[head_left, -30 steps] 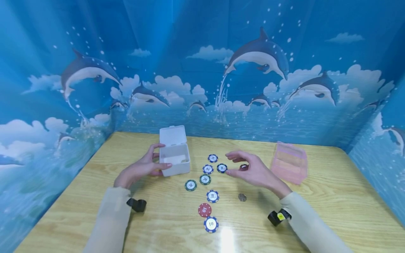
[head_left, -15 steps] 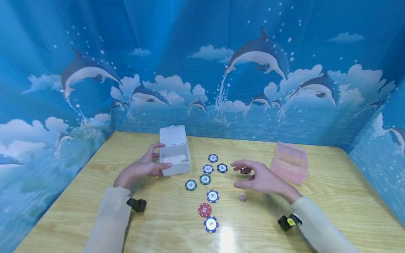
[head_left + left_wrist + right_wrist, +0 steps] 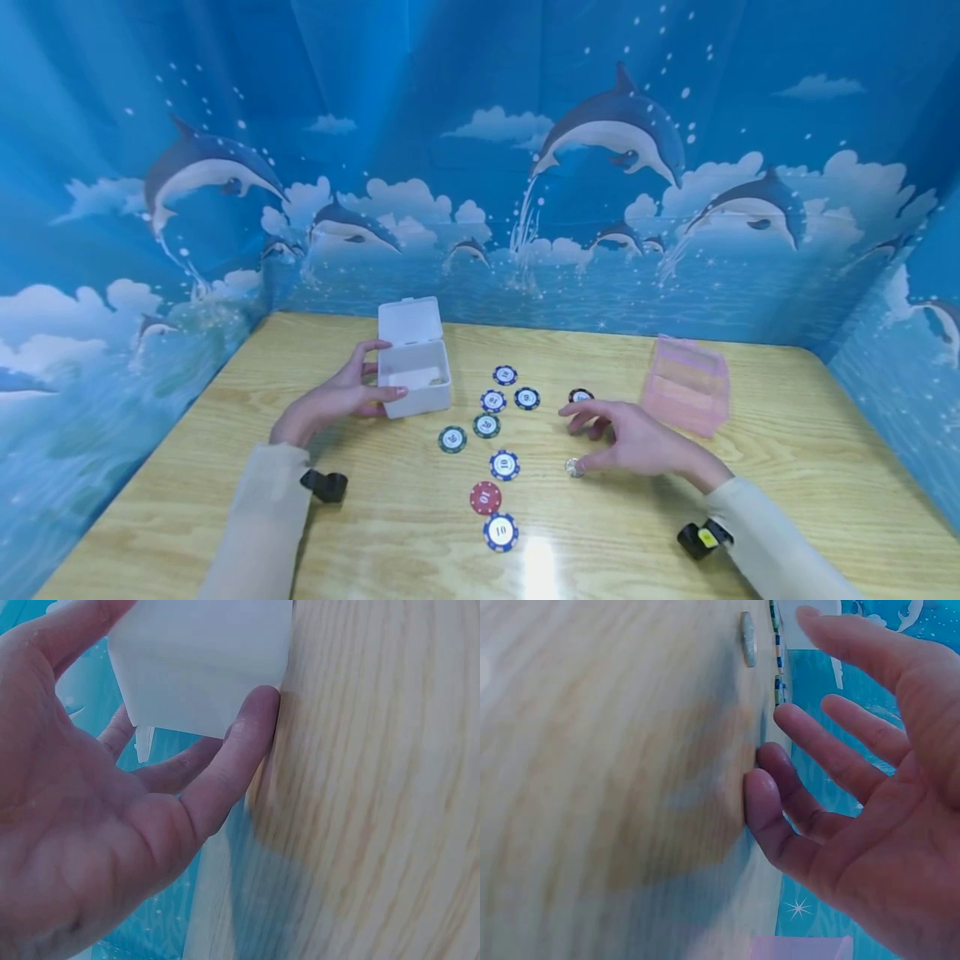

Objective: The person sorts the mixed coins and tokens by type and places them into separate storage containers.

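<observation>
My left hand [image 3: 341, 393] grips a small white plastic box [image 3: 418, 402] from its left side, thumb at the front and fingers behind. The box's lid [image 3: 410, 322] is raised, and something small lies inside. My right hand [image 3: 641, 440] is above the table, fingers spread and loosely bent, holding nothing. A silver coin [image 3: 573, 467] lies by the right thumb tip; in the right wrist view the coin [image 3: 748, 639] sits flat on the wood, apart from the fingers. Beyond that hand's fingertips is a black-edged poker chip [image 3: 581, 396], partly hidden.
Several poker chips lie between the hands, among them a green chip [image 3: 452, 439], a blue chip [image 3: 504, 466] and a red chip [image 3: 485, 498]. At the right, a pink translucent box [image 3: 686, 387] stands on the wooden table [image 3: 405, 533]. A dolphin-print curtain [image 3: 480, 167] hangs behind.
My right hand has moved right and toward me, away from the blue chips to beside the coin. The black-edged chip shows more now. The left hand and white box have stayed still.
</observation>
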`<state>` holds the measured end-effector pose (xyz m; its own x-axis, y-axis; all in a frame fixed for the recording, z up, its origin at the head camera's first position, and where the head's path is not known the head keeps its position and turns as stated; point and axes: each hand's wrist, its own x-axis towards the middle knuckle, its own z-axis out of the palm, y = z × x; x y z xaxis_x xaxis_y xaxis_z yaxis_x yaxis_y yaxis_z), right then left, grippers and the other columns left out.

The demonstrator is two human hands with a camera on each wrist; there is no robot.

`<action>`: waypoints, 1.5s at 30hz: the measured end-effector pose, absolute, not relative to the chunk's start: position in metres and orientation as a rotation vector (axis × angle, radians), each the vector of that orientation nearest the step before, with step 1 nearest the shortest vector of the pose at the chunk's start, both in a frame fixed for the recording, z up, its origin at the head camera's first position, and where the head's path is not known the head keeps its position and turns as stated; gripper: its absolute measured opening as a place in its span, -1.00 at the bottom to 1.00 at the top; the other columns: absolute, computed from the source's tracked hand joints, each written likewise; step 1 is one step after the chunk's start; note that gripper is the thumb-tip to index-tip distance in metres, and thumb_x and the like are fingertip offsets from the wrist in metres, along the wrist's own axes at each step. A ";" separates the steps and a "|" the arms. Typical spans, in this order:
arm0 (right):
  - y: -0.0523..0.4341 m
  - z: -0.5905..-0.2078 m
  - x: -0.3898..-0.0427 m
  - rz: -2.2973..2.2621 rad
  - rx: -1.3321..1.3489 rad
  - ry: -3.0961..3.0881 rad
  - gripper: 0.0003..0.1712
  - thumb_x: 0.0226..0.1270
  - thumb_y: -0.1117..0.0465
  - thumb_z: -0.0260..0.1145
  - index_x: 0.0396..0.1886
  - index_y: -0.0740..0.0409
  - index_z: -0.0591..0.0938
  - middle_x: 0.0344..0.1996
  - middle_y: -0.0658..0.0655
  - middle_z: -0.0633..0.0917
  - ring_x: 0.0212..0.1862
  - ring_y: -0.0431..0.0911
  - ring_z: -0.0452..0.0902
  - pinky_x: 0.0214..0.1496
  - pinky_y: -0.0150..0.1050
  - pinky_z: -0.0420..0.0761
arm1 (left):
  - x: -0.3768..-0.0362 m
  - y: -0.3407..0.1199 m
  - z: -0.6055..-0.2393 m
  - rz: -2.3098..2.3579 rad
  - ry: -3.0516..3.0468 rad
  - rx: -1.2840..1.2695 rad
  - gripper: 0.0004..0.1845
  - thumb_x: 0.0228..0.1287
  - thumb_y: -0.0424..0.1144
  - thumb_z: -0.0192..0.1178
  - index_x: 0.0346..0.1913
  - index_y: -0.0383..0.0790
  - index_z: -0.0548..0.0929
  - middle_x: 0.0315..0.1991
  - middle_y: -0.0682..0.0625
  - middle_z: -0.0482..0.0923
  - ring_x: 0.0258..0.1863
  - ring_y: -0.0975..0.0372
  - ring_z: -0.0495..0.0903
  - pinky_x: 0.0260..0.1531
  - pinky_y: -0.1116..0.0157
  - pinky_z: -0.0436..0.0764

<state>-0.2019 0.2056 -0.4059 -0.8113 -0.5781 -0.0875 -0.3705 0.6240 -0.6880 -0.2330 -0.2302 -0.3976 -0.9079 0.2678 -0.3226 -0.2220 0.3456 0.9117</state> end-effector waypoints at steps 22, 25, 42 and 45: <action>0.197 -0.409 -0.199 -0.915 -0.831 2.508 -0.30 0.01 0.28 0.57 0.24 0.04 0.62 -0.20 -0.09 0.69 -0.16 -0.19 0.58 -0.07 -0.36 0.64 | -0.235 -0.231 -0.401 1.582 2.201 0.032 0.09 0.32 -0.11 0.40 0.59 0.11 -0.25 0.57 -0.31 0.00 0.42 -0.24 0.39 0.16 0.07 0.71; 0.195 -0.409 -0.198 -0.915 -0.835 2.501 -0.35 0.02 0.31 0.53 0.21 0.05 0.64 -0.25 -0.09 0.68 -0.19 -0.19 0.58 -0.09 -0.36 0.64 | -0.234 -0.231 -0.401 1.586 2.200 0.023 0.08 0.32 -0.11 0.40 0.59 0.12 -0.23 0.57 -0.30 0.01 0.42 -0.23 0.39 0.16 0.07 0.71; 0.196 -0.408 -0.202 -0.883 -0.821 2.531 -0.54 0.00 0.33 0.47 -0.03 -0.02 0.70 -0.31 -0.06 0.64 -0.25 -0.19 0.52 -0.17 -0.39 0.59 | -0.233 -0.230 -0.397 1.574 2.210 0.039 0.08 0.34 -0.11 0.38 0.60 0.12 -0.25 0.58 -0.32 -0.02 0.42 -0.25 0.39 0.17 0.05 0.70; 0.197 -0.408 -0.203 -0.883 -0.814 2.530 -0.54 -0.02 0.33 0.48 -0.03 0.00 0.69 -0.31 -0.05 0.64 -0.26 -0.19 0.52 -0.18 -0.39 0.59 | -0.232 -0.230 -0.396 1.569 2.212 0.038 0.08 0.34 -0.11 0.37 0.60 0.12 -0.26 0.58 -0.32 -0.03 0.42 -0.25 0.38 0.18 0.06 0.70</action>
